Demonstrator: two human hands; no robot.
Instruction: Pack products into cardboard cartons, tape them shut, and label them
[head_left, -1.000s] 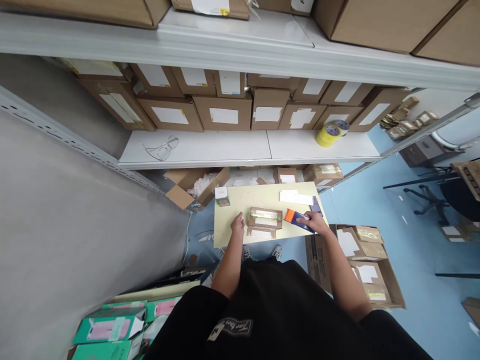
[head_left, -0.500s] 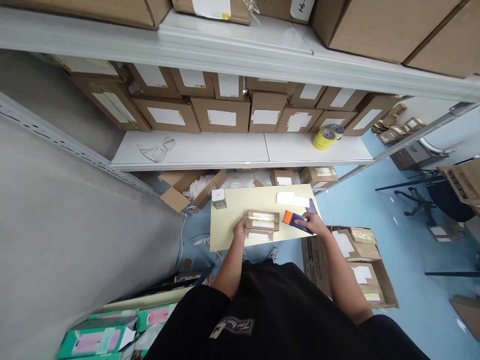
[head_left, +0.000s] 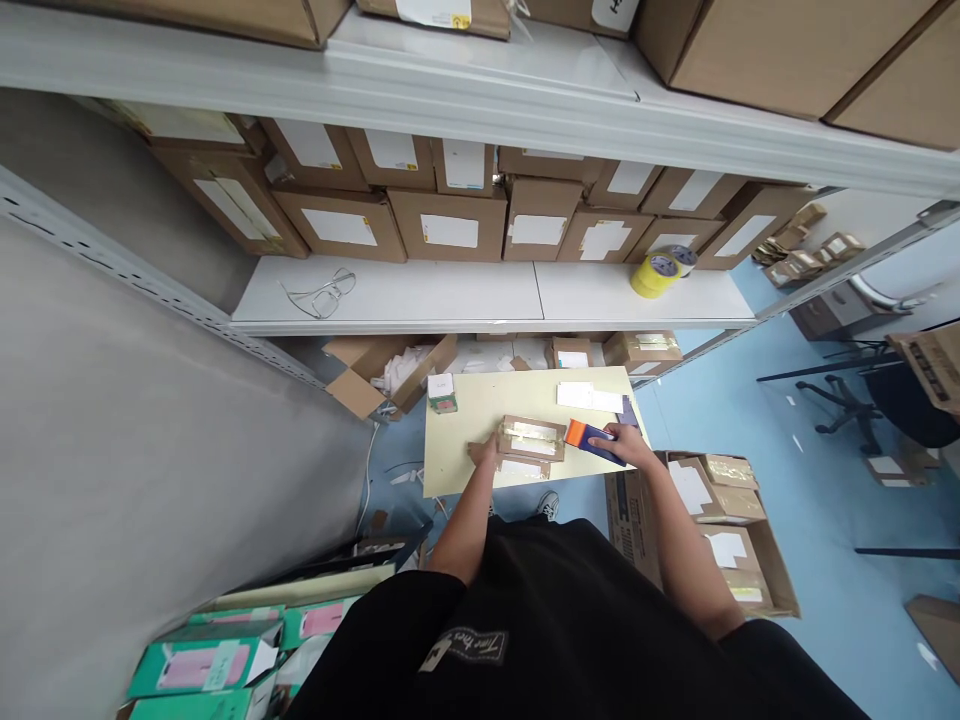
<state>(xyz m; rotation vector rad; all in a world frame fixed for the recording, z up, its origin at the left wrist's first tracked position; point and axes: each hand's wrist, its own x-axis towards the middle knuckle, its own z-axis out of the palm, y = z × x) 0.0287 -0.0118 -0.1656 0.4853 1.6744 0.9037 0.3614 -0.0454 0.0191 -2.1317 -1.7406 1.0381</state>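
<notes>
A small taped cardboard box [head_left: 531, 438] with a white label lies on the pale yellow board [head_left: 465, 400]. My left hand [head_left: 484, 450] closes on its left end, with the fingertips partly hidden. A brown cardboard flap [head_left: 474, 449] sticks out left of that hand. Along the near side of the box sits another labelled cardboard piece [head_left: 523, 468], mostly covered. My right hand [head_left: 621, 442] is wrapped round an orange-and-dark-blue hand tool [head_left: 594, 441]. Its orange end points at the right end of the box, close to it.
White labels [head_left: 589, 396] and a small green-and-white box [head_left: 442, 393] lie on the board. Yellow tape rolls [head_left: 655, 276] and eyeglasses [head_left: 324, 298] rest on the shelf [head_left: 450, 290]. An open carton [head_left: 784, 570] of boxes stands on the floor at right.
My left hand has turned slightly at the box's left end, and a brown flap now shows beside it. The tool's orange end is closer to the box. The view has shifted a little.
</notes>
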